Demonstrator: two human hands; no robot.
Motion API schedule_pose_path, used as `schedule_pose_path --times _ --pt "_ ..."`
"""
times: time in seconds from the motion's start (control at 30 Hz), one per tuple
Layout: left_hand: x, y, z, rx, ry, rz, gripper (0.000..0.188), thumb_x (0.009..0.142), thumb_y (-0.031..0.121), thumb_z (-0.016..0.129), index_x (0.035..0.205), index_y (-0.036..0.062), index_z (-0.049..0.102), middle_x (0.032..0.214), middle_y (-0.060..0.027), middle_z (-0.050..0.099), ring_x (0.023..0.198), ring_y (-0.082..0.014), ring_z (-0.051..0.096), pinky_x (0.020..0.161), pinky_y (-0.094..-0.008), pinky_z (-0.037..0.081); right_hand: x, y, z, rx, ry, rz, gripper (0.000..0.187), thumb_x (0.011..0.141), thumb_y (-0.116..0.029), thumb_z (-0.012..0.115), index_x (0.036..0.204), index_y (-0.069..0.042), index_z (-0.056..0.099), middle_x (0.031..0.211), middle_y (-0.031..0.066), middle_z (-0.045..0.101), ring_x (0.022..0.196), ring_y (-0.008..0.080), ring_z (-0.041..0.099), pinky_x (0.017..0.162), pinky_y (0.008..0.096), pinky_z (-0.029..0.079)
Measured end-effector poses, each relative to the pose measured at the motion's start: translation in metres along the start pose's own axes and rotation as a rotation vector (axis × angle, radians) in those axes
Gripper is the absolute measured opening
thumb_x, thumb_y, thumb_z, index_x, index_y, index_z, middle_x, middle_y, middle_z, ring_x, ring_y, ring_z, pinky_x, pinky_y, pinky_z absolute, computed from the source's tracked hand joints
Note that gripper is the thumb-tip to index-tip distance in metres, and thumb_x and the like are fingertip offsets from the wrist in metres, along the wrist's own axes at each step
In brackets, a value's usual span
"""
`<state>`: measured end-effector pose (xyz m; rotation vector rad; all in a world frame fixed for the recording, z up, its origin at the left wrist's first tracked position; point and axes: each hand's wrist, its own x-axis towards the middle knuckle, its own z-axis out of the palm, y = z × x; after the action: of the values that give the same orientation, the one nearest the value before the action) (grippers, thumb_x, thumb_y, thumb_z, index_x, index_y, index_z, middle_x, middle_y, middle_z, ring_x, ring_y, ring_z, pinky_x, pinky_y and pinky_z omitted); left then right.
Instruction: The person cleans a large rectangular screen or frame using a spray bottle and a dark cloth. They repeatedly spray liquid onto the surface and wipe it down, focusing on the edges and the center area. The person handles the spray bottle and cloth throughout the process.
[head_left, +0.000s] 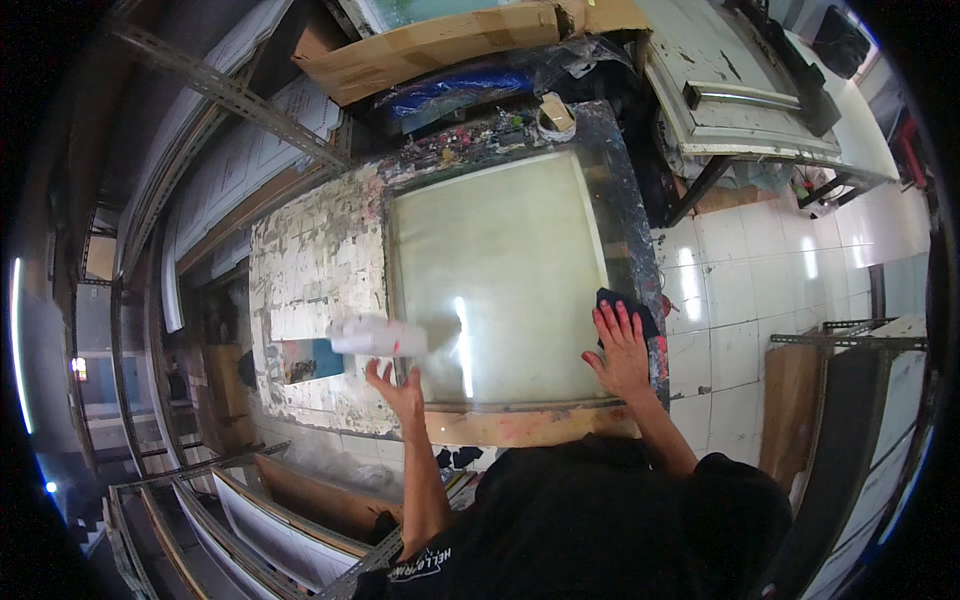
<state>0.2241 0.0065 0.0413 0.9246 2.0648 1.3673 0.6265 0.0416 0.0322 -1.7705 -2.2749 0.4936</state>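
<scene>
A pale yellow-green framed screen (500, 250) lies on the worktable, a bright light reflected on it. My left hand (400, 392) is at its lower left, fingers curled at the near side of a white bottle (362, 337). The bottle is tipped on its side and blurred by motion; part of the grip is hidden. My right hand (622, 352) rests on a dark cloth (642, 318) at the screen's right edge. Its fingers are stretched out and slightly spread, their tips stained red.
Left of the screen is a paint-worn board (320, 240) with a blue-and-brown rectangle (313, 360). A roll of tape (555, 120) sits at the far right corner. Cardboard (450, 45) borders the far side. Metal racks (225, 90) stand left; white floor tiles (730, 270) lie right.
</scene>
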Motion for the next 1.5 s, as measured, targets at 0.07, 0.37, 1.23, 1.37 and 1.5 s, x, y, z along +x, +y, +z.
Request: schedule_pose_path --times 0.07,0.37,1.23,1.37,1.5 --pt "0.013 0.009 0.017 0.080 0.056 0.065 0.116 0.061 0.001 0.084 0.149 0.0098 0.009 0.153 -0.0168 0.013 0.141 -0.0338 0.021 0.113 -0.0497 0.030 -0.001 -0.001 -0.001 0.024 0.003 0.006 0.077 0.087 -0.048 0.057 0.148 -0.006 0.032 0.154 0.0130 0.029 0.144 0.0328 0.020 0.116 0.0523 0.014" --pt "0.106 0.007 0.073 -0.202 -0.117 0.136 0.112 0.062 -0.003 0.084 0.148 0.0057 0.011 0.145 -0.0179 0.033 0.134 -0.0307 0.035 0.112 -0.0433 0.031 0.010 -0.006 -0.002 0.026 -0.013 0.053 0.079 0.086 -0.049 0.058 0.147 -0.005 0.034 0.155 0.0119 0.028 0.144 0.0330 0.021 0.117 0.0522 0.013" --pt "0.070 0.126 0.259 0.026 -0.266 0.317 0.104 0.058 0.013 0.082 0.136 0.0000 0.015 0.126 -0.0233 0.040 0.115 -0.0362 0.048 0.099 -0.0459 0.041 0.015 -0.006 0.003 0.011 -0.011 0.085 0.081 0.084 -0.050 0.059 0.146 -0.004 0.035 0.154 0.0145 0.031 0.144 0.0350 0.023 0.116 0.0534 0.012" --pt "0.049 0.163 0.337 -0.151 -0.345 0.407 0.103 0.060 0.012 0.083 0.135 0.0004 0.013 0.128 -0.0239 0.038 0.118 -0.0355 0.046 0.101 -0.0453 0.039 0.015 -0.004 0.002 0.036 0.005 0.088 0.082 0.081 -0.049 0.062 0.145 -0.003 0.037 0.153 0.0147 0.032 0.143 0.0350 0.024 0.116 0.0532 0.013" --pt "0.033 0.194 0.410 -0.240 -0.291 0.461 0.104 0.059 0.011 0.084 0.135 0.0000 0.013 0.128 -0.0246 0.037 0.119 -0.0352 0.044 0.102 -0.0445 0.038 0.015 -0.003 0.000 0.070 0.028 0.121 0.082 0.080 -0.050 0.063 0.144 -0.003 0.038 0.151 0.0152 0.034 0.143 0.0350 0.026 0.115 0.0536 0.015"
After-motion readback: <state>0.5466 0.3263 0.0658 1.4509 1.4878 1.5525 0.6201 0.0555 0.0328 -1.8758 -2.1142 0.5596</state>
